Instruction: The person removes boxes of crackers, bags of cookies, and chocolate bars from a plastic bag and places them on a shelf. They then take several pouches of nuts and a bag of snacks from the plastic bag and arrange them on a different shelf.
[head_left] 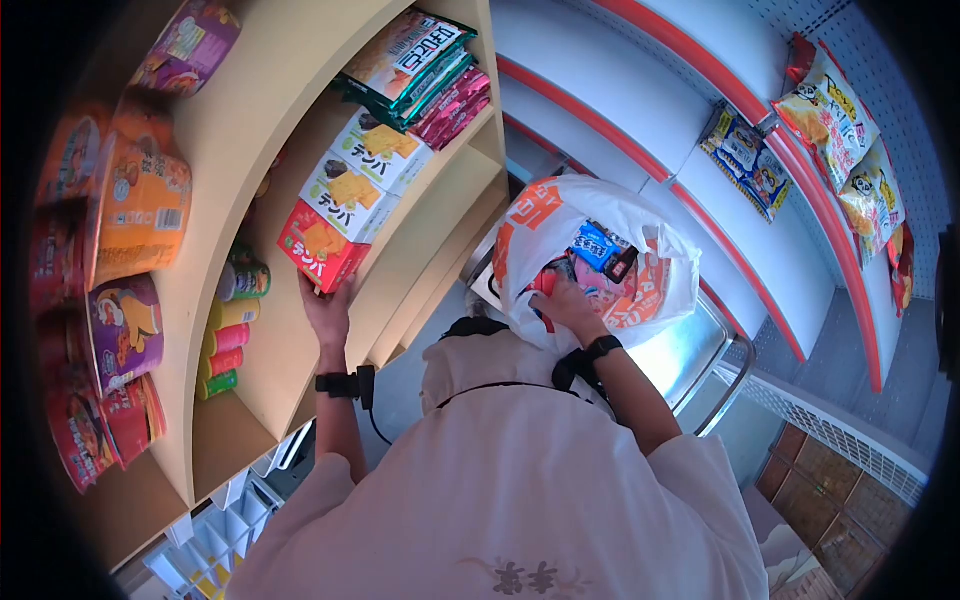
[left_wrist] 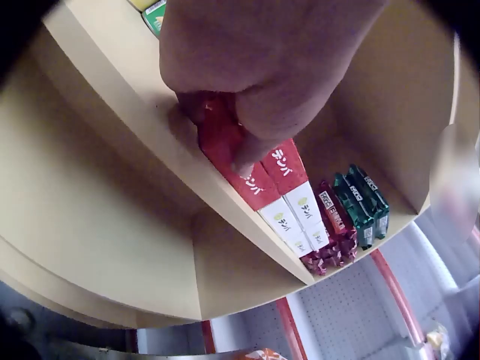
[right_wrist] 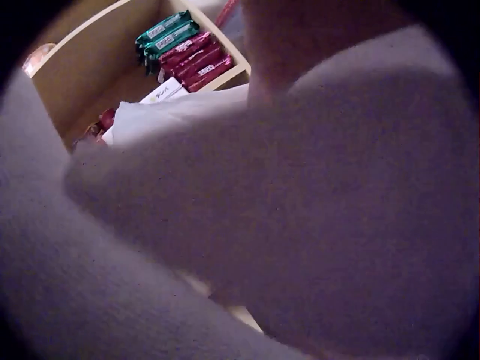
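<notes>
The red box point(head_left: 322, 245) stands at the near end of a row of boxes on a wooden shelf point(head_left: 285, 350). It has yellow crackers on its front. The left hand point(head_left: 328, 310) reaches up to it from below. In the left wrist view, the left hand point(left_wrist: 262, 67) has its grip clamped on the end of the red box point(left_wrist: 251, 176), with the thumb lying down one red side. The box is not yet off the shelf.

I think the step in hand is taking hold of this box. Pulling it out would call for a firm hold and a straight pull toward the person, so the white boxes point(head_left: 365, 165) that touch it do not tip over.

The right hand point(head_left: 570, 305) is inside the mouth of a white and orange bag point(head_left: 600, 200). The bag is full of snack packs. The packs hide the fingers, so I cannot tell if that grip is clamped on something. The right wrist view is mostly a white blur.

The bag sits in a shiny metal cart point(head_left: 690, 350) in front of the person. Past the boxes lie green packs point(head_left: 405, 60) and dark red packs point(head_left: 455, 100). Big noodle cups point(head_left: 140, 205) stand on the far left. Yellow chip bags point(head_left: 830, 110) lean on a white shelf with red edges, well apart on the right.
</notes>
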